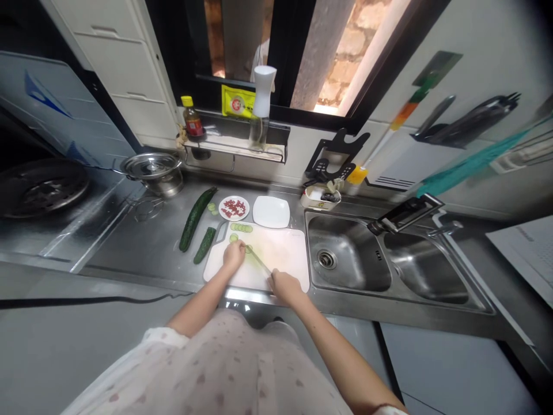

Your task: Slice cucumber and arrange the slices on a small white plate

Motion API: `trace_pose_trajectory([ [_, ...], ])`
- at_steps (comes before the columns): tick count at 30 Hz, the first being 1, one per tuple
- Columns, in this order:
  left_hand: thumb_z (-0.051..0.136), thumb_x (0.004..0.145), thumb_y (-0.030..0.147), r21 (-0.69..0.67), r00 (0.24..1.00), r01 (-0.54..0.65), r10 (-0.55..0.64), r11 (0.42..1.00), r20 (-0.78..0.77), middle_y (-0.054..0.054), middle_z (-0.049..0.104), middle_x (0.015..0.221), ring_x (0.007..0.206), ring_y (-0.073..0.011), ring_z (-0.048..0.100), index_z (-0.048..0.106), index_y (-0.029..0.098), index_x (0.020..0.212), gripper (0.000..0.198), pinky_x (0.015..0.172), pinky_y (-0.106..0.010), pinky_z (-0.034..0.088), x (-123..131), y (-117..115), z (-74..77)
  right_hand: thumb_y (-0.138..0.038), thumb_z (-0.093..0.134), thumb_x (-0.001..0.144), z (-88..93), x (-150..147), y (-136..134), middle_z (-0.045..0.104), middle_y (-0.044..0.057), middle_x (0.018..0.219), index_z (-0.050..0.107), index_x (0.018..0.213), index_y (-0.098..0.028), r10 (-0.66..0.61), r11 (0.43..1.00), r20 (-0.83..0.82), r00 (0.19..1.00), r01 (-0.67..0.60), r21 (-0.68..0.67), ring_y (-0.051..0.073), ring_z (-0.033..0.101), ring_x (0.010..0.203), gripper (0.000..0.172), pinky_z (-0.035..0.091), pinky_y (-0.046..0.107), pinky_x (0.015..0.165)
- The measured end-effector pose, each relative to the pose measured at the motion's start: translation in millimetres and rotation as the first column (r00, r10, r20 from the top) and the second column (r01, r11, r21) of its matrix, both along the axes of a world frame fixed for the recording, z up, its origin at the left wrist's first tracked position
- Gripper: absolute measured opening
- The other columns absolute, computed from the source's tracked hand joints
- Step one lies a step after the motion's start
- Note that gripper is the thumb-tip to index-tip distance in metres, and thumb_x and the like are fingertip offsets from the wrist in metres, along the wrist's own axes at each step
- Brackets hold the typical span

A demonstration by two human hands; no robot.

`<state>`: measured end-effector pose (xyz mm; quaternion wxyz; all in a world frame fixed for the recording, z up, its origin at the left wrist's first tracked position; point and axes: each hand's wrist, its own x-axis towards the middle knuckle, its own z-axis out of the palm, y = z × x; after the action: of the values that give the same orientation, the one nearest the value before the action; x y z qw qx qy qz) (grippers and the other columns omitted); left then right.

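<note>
A white cutting board (283, 251) lies on the steel counter in front of me. My left hand (234, 253) presses down on a piece of cucumber on the board; most of that piece is hidden under the hand. My right hand (283, 284) grips a knife (258, 259), its blade angled toward the left hand. Several thin cucumber slices (241, 228) lie along the board's far left edge. A whole cucumber (196, 217) and a shorter cucumber piece (204, 245) rest on the counter to the left of the board.
Behind the board stand a small plate of chopped red bits (234, 208) and a bare white square plate (271, 211). A double sink (349, 253) lies to the right, a lidded steel pot (152, 170) and a stove at the left. Bottles stand on the window shelf.
</note>
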<state>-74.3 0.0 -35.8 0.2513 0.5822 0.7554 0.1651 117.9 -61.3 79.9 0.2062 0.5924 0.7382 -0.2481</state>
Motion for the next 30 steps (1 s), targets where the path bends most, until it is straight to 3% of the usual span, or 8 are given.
trace_pose_trajectory([
  [30, 0.047, 0.086, 0.016, -0.022, 1.000, -0.007, 0.008, 1.000, 0.028, -0.007, 0.069, 0.102, 0.097, -0.0201, 0.063, 0.068, 0.019, 0.097, 0.024, 0.084, -0.028, 0.044, 0.7, 0.0, 6.4, -0.030, 0.040, 0.096, 7.9, 3.3, 10.8, 0.068, 0.017, 0.107, 0.058, 0.115, -0.015, 0.061, 0.998, 0.041, 0.997, -0.062, 0.012, 0.026, 0.065, 0.100, 0.030, 0.045, 0.033, 0.077],
])
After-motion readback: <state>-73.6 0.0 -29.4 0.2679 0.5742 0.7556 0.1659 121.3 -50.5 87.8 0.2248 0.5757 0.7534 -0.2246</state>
